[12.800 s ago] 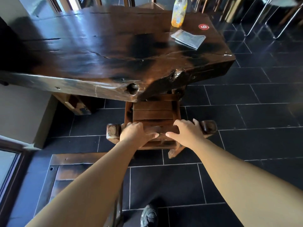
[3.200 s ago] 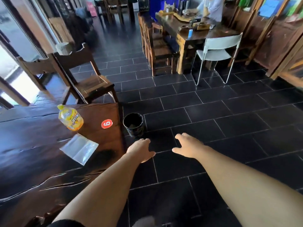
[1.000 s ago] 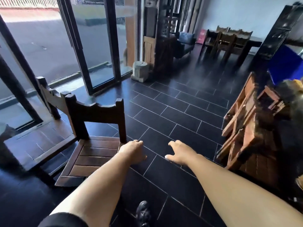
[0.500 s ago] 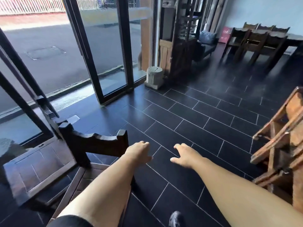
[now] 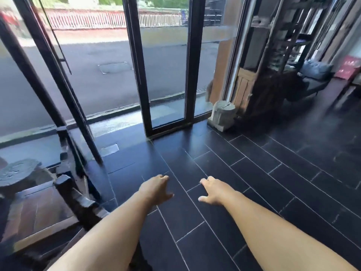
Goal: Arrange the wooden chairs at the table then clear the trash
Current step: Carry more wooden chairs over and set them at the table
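- Head view is looking down over a dark tiled floor (image 5: 244, 182), its pale grout lines running diagonally away toward the far right of the room.
- Both bare arms are reaching forward over the tiles; the left hand (image 5: 155, 189) and the right hand (image 5: 214, 190) are hanging palm down, fingers loosely spread, gripping nothing and touching nothing.
- At the lower left, a dark wooden chair (image 5: 64, 194) is standing blurred, its backrest post and slatted reddish seat lying just beside the left forearm but apart from it.
- Beyond the chair, black-framed glass doors (image 5: 166, 75) are lining the left and far side, showing a sunlit road and a pale fence outside.
- Against the door frame's right end, a grey stone block (image 5: 221, 115) is sitting on the floor, near a tall dark wooden shelf unit (image 5: 273, 79).
- Farther right, a grey cushioned bench (image 5: 314, 75) and a pink sign (image 5: 348, 67) are sitting along the wall.
- Between the hands and the shelf unit, a broad stretch of tile is lying open; the chair and door frames are bounding the left edge.
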Demonstrator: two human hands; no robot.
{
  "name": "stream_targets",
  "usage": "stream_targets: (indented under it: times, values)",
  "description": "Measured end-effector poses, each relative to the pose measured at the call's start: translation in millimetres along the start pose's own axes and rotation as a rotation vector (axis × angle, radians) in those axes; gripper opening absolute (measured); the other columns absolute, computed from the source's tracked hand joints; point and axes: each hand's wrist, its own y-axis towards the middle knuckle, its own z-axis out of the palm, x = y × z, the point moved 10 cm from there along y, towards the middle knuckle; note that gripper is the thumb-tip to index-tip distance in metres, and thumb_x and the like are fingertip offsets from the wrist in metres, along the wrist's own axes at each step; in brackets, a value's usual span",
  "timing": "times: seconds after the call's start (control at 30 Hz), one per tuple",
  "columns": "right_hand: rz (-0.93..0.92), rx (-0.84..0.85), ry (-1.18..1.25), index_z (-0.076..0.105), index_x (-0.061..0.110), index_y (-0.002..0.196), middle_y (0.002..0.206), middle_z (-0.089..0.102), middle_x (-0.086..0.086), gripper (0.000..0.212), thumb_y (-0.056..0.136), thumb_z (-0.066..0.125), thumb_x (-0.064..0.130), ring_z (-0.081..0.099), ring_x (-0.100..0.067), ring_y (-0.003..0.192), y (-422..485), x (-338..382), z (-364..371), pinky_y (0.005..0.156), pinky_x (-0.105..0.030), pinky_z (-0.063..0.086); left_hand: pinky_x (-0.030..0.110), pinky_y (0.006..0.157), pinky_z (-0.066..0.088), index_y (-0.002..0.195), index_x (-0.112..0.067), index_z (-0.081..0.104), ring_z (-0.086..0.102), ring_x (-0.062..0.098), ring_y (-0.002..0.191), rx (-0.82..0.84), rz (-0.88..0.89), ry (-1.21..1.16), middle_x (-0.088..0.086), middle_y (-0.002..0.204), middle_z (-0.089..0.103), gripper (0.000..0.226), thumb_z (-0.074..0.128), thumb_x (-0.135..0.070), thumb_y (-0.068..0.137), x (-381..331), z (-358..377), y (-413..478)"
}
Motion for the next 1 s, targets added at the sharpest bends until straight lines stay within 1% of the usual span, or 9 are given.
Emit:
stream_targets:
  times: [0.17,0.3,0.37,0.5,0.57,0.67,0.8,0.9,1.0]
  values:
    - [-0.138,0.059,-0.107,0.039,0.019,0.138,0.135,0.045,-0.007,0.064,0.089,0.058,0.055,0.050,-0.030,0.125,73,8,-31,0.095,-0.043,0.046,0.041,0.098,0.048,0.133,-0.022,0.047,0.051,0.023,0.126,0.004,-0.169,-0.044,-0.001,0.135,0.052,0.059,0.060,-0.055,0.086,40,-7,35]
    - [-0.252,0.074,-0.133,0.039,0.019,0.139,0.134,0.045,-0.007,0.065,0.088,0.059,0.055,0.051,-0.030,0.123,129,44,-47,0.094,-0.042,0.045,0.039,0.096,0.046,0.128,-0.021,0.048,0.052,0.023,0.122,0.016,-0.338,-0.145,0.000,0.128,0.054,0.054,0.060,-0.054,0.086,94,-7,47]
    - [-0.311,0.086,-0.149,0.039,0.019,0.139,0.136,0.044,-0.006,0.065,0.089,0.059,0.054,0.051,-0.029,0.123,158,70,-54,0.093,-0.042,0.046,0.038,0.098,0.045,0.128,-0.021,0.048,0.051,0.024,0.122,0.017,-0.405,-0.165,0.001,0.128,0.054,0.056,0.060,-0.055,0.086,124,-6,50]
    - [-0.438,0.115,-0.196,0.039,0.020,0.137,0.135,0.044,-0.005,0.064,0.088,0.060,0.055,0.050,-0.028,0.124,228,138,-67,0.094,-0.041,0.046,0.038,0.094,0.046,0.128,-0.020,0.048,0.053,0.025,0.121,0.002,-0.551,-0.223,0.002,0.128,0.054,0.056,0.059,-0.055,0.086,196,-11,60]
    - [-0.509,0.115,-0.201,0.039,0.020,0.137,0.135,0.044,-0.005,0.065,0.088,0.061,0.055,0.049,-0.028,0.125,262,180,-77,0.097,-0.041,0.045,0.039,0.096,0.046,0.128,-0.019,0.048,0.053,0.026,0.123,-0.014,-0.620,-0.255,0.003,0.128,0.053,0.056,0.059,-0.055,0.087,237,-16,65]
    - [-0.579,0.135,-0.158,0.039,0.022,0.143,0.139,0.045,-0.004,0.067,0.088,0.061,0.054,0.048,-0.027,0.129,302,240,-90,0.102,-0.038,0.042,0.041,0.102,0.044,0.133,-0.019,0.046,0.050,0.027,0.128,-0.050,-0.737,-0.343,0.004,0.135,0.051,0.060,0.059,-0.056,0.088,297,-19,64]
    - [-0.683,0.192,-0.242,0.039,0.022,0.143,0.138,0.046,-0.003,0.067,0.088,0.062,0.054,0.048,-0.027,0.129,349,313,-89,0.103,-0.037,0.041,0.040,0.105,0.043,0.140,-0.019,0.042,0.048,0.027,0.132,-0.078,-0.905,-0.431,0.006,0.140,0.048,0.064,0.056,-0.055,0.089,359,-11,38]
    - [-0.821,0.245,-0.319,0.040,0.019,0.141,0.137,0.047,-0.005,0.069,0.086,0.062,0.055,0.048,-0.028,0.129,362,385,-74,0.103,-0.037,0.041,0.042,0.103,0.044,0.137,-0.020,0.044,0.050,0.029,0.129,-0.127,-1.061,-0.490,0.006,0.138,0.047,0.061,0.056,-0.055,0.089,392,-3,-3]
    - [-0.993,0.319,-0.387,0.042,0.016,0.140,0.136,0.050,-0.007,0.070,0.086,0.064,0.053,0.050,-0.029,0.127,346,454,-48,0.102,-0.036,0.043,0.044,0.102,0.046,0.134,-0.022,0.046,0.051,0.030,0.127,-0.163,-1.211,-0.540,0.005,0.138,0.045,0.059,0.058,-0.056,0.088,405,4,-46]
